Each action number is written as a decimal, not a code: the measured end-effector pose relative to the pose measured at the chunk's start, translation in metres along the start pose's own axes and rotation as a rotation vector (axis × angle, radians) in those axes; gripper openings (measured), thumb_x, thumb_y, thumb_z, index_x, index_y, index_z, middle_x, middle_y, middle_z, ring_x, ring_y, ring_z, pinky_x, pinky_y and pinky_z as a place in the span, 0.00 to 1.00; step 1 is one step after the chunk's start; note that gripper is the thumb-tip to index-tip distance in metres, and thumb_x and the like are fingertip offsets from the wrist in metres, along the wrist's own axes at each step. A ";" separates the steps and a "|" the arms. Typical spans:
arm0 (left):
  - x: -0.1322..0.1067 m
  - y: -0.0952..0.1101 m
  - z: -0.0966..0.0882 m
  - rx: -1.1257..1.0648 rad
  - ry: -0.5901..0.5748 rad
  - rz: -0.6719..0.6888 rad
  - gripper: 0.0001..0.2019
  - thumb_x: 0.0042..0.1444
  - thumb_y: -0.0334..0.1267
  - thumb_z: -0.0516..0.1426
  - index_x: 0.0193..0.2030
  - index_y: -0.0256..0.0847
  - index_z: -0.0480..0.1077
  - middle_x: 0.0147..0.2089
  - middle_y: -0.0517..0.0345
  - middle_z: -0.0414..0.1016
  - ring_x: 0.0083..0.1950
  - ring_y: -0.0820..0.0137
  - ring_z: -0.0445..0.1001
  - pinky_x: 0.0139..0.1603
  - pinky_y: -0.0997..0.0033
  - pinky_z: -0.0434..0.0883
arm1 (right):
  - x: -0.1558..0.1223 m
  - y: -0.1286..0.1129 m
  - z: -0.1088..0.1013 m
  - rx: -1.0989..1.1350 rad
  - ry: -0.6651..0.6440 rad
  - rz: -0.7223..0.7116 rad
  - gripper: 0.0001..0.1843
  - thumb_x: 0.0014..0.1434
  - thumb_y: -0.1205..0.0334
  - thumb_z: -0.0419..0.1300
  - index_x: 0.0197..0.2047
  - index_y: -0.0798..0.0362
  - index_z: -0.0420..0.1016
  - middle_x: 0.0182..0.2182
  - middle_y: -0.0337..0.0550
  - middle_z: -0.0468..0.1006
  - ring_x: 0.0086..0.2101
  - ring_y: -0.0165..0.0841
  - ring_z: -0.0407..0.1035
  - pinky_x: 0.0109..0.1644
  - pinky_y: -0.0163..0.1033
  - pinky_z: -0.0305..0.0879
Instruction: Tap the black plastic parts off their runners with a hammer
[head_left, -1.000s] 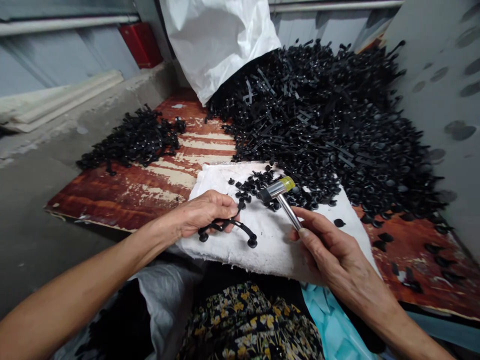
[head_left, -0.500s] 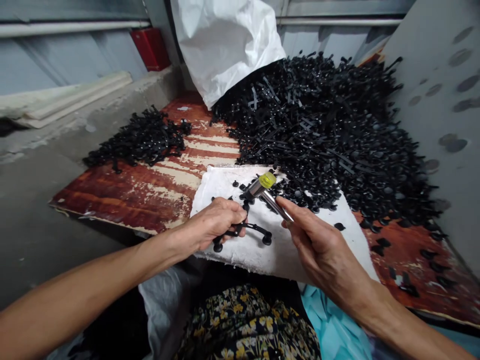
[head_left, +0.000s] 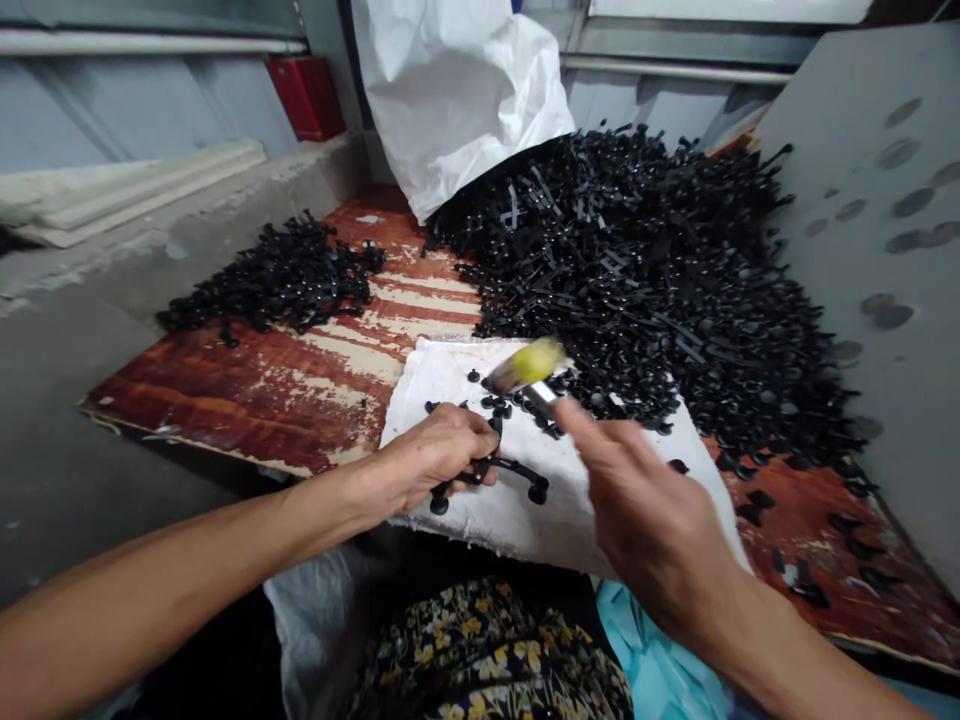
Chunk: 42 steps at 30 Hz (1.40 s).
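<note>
A weathered plywood board (head_left: 225, 400), its red-brown finish peeling to pale bare wood, fills the scene, with a grey panel (head_left: 862, 200) marked by dark round patches standing along its right side. A huge heap of black plastic parts (head_left: 637, 270) covers the board's far right, spilling from the mouth of a white woven sack (head_left: 457, 90) behind it, and a smaller heap of black parts (head_left: 277, 275) lies apart on the left. At the near edge of the board, a white cloth pad (head_left: 480, 525) overlaps the big heap's front edge, with loose black pieces (head_left: 499, 405) scattered across its far part.

Over this pad, the left hand (head_left: 435, 455) has its grip pressed together around a black plastic piece (head_left: 510, 468) — a curved strip with round heads, one end inside the fingers and the other just above the pad. The right hand (head_left: 645, 490) is blurred, with its grip closed on a small mallet (head_left: 529, 365). The mallet's yellow-tipped head is raised just above the loose pieces, near the left hand — too smeared to show its exact angle.
</note>
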<state>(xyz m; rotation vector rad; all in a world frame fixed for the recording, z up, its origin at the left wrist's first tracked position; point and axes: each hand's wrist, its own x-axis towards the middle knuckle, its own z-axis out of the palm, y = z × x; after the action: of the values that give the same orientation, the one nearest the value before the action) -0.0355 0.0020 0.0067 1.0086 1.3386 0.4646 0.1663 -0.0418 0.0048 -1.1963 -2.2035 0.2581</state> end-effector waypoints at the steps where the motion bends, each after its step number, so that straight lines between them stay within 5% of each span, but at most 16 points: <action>1: -0.001 0.002 0.001 0.003 0.005 -0.003 0.10 0.51 0.29 0.53 0.20 0.36 0.66 0.15 0.62 0.66 0.13 0.81 0.55 0.12 0.81 0.48 | 0.001 0.000 0.001 -0.017 -0.030 -0.012 0.33 0.58 0.76 0.48 0.65 0.47 0.66 0.33 0.47 0.76 0.26 0.35 0.70 0.26 0.37 0.70; 3: -0.002 0.005 0.002 0.016 0.013 -0.031 0.12 0.52 0.28 0.53 0.19 0.36 0.65 0.15 0.62 0.66 0.13 0.81 0.54 0.12 0.81 0.48 | 0.002 0.001 0.003 -0.045 -0.049 -0.020 0.32 0.58 0.77 0.46 0.64 0.51 0.67 0.32 0.46 0.74 0.24 0.33 0.69 0.25 0.37 0.69; 7: -0.003 0.007 0.002 0.018 0.016 -0.053 0.11 0.52 0.27 0.52 0.19 0.36 0.66 0.15 0.61 0.67 0.14 0.81 0.56 0.12 0.81 0.50 | 0.000 0.003 0.006 0.026 0.131 -0.037 0.36 0.60 0.78 0.48 0.69 0.47 0.57 0.39 0.47 0.75 0.30 0.32 0.72 0.33 0.35 0.71; 10: -0.003 0.006 0.001 0.023 0.002 -0.023 0.12 0.51 0.26 0.52 0.18 0.35 0.65 0.15 0.62 0.66 0.13 0.82 0.54 0.12 0.81 0.49 | -0.001 0.006 0.006 -0.087 -0.039 -0.072 0.34 0.58 0.78 0.46 0.65 0.51 0.64 0.33 0.44 0.73 0.22 0.29 0.66 0.23 0.33 0.66; 15: -0.002 0.009 0.003 0.033 0.011 -0.067 0.12 0.51 0.27 0.52 0.18 0.36 0.64 0.14 0.62 0.65 0.12 0.82 0.53 0.12 0.80 0.48 | 0.000 0.006 0.003 -0.044 0.100 -0.037 0.35 0.60 0.78 0.47 0.68 0.49 0.57 0.37 0.45 0.73 0.29 0.31 0.70 0.31 0.34 0.70; 19: -0.002 0.012 0.003 0.014 0.018 -0.102 0.12 0.51 0.27 0.53 0.18 0.35 0.64 0.13 0.63 0.64 0.11 0.83 0.51 0.12 0.80 0.47 | 0.000 0.007 0.006 -0.081 -0.084 -0.025 0.31 0.58 0.76 0.45 0.62 0.52 0.67 0.33 0.45 0.74 0.24 0.31 0.68 0.24 0.34 0.66; 22: -0.001 0.010 -0.006 -0.094 -0.035 -0.083 0.08 0.50 0.31 0.57 0.22 0.35 0.66 0.16 0.61 0.68 0.12 0.82 0.54 0.12 0.80 0.47 | -0.001 0.006 0.003 0.197 0.063 0.166 0.24 0.62 0.69 0.48 0.60 0.55 0.69 0.35 0.48 0.76 0.31 0.33 0.72 0.31 0.36 0.69; 28: -0.009 0.002 -0.043 -0.263 -0.157 0.058 0.17 0.39 0.44 0.68 0.26 0.35 0.68 0.19 0.62 0.68 0.16 0.80 0.61 0.16 0.80 0.56 | -0.017 0.007 0.000 0.998 0.185 0.843 0.25 0.54 0.48 0.65 0.54 0.46 0.71 0.28 0.37 0.72 0.18 0.24 0.57 0.15 0.28 0.53; 32: -0.008 0.010 -0.073 -0.167 -0.122 0.166 0.21 0.37 0.50 0.69 0.28 0.34 0.71 0.21 0.60 0.70 0.18 0.79 0.63 0.18 0.78 0.58 | -0.024 0.012 0.006 1.204 0.297 0.969 0.30 0.45 0.49 0.72 0.50 0.45 0.71 0.27 0.35 0.72 0.18 0.24 0.56 0.14 0.27 0.52; 35: -0.002 0.037 -0.111 0.007 0.111 0.248 0.21 0.36 0.50 0.69 0.28 0.34 0.71 0.21 0.58 0.71 0.20 0.76 0.64 0.20 0.77 0.59 | -0.026 0.014 0.010 1.211 0.289 0.971 0.30 0.46 0.47 0.72 0.50 0.44 0.70 0.27 0.35 0.72 0.18 0.25 0.56 0.14 0.28 0.52; 37: 0.001 0.065 -0.140 0.146 0.394 0.342 0.17 0.41 0.46 0.67 0.29 0.34 0.71 0.24 0.58 0.72 0.24 0.76 0.66 0.23 0.78 0.60 | -0.027 0.014 0.011 1.213 0.254 0.968 0.30 0.47 0.47 0.71 0.51 0.45 0.69 0.27 0.35 0.71 0.18 0.24 0.56 0.15 0.28 0.53; 40: 0.005 0.104 -0.173 0.446 0.980 0.428 0.09 0.53 0.42 0.59 0.29 0.38 0.69 0.24 0.61 0.68 0.28 0.74 0.65 0.28 0.76 0.58 | -0.029 0.012 0.011 1.200 0.266 0.984 0.31 0.48 0.46 0.70 0.53 0.46 0.69 0.27 0.36 0.71 0.19 0.25 0.57 0.16 0.28 0.55; 42: 0.013 0.116 -0.176 0.532 1.147 0.462 0.06 0.55 0.37 0.56 0.30 0.38 0.67 0.25 0.61 0.66 0.32 0.72 0.64 0.31 0.74 0.57 | -0.029 0.009 0.010 1.185 0.294 1.000 0.32 0.48 0.45 0.70 0.54 0.46 0.69 0.27 0.36 0.71 0.19 0.25 0.57 0.16 0.28 0.54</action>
<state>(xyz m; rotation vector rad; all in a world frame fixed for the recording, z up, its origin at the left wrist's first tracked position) -0.1683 0.1318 0.1082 1.6021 2.3236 1.1903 0.1778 -0.0592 -0.0195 -1.2999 -0.6969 1.4123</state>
